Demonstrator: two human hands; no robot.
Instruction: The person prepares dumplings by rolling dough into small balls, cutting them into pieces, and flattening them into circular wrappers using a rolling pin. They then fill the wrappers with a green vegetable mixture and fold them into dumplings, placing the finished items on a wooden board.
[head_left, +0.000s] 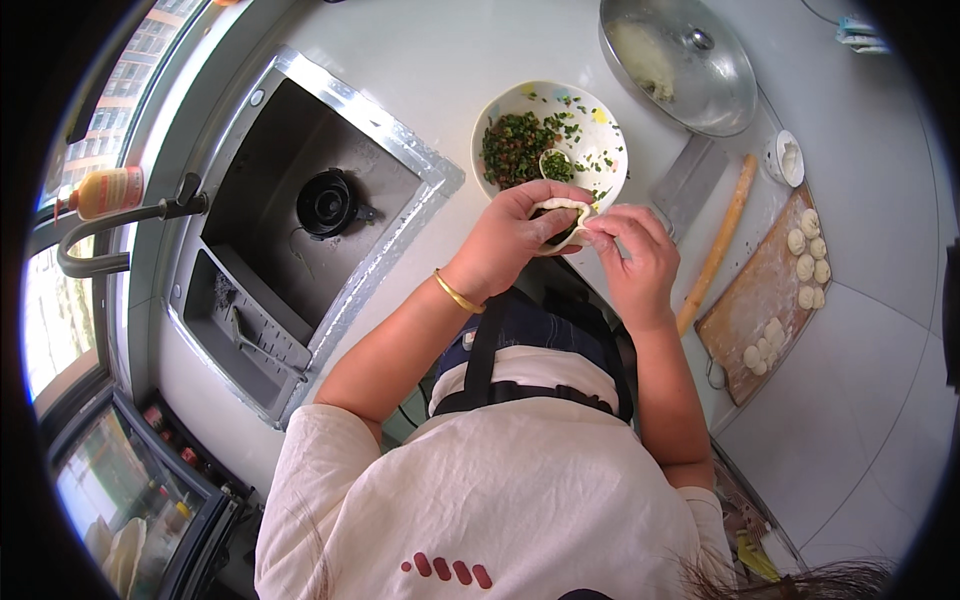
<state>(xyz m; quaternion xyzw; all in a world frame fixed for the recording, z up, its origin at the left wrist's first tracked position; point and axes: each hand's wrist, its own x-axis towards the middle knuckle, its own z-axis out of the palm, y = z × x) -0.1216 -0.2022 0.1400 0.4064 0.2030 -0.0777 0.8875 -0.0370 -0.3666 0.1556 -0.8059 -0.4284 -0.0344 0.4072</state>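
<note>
A round dough wrapper (568, 204) with dark green filling rests in my left hand (517, 232), whose thumb lies over the filling. My right hand (634, 259) pinches the pleated rim of the wrapper at its right side. Just beyond both hands stands a white bowl (613, 154) of chopped greens and filling, with a spoon (556, 163) full of greens in it. To the right, a wooden board (724, 322) dusted with flour carries several pleated buns (805, 268) and, nearer me, several small dough pieces (752, 357). A wooden rolling pin (720, 240) lies left of the board.
A sink (382, 202) with a black drain part (328, 204) and a grey faucet (97, 262) is on the left. A large metal pan with a glass lid (720, 75) stands at the back right. A cleaver (686, 184) and a small white bowl (787, 159) lie nearer.
</note>
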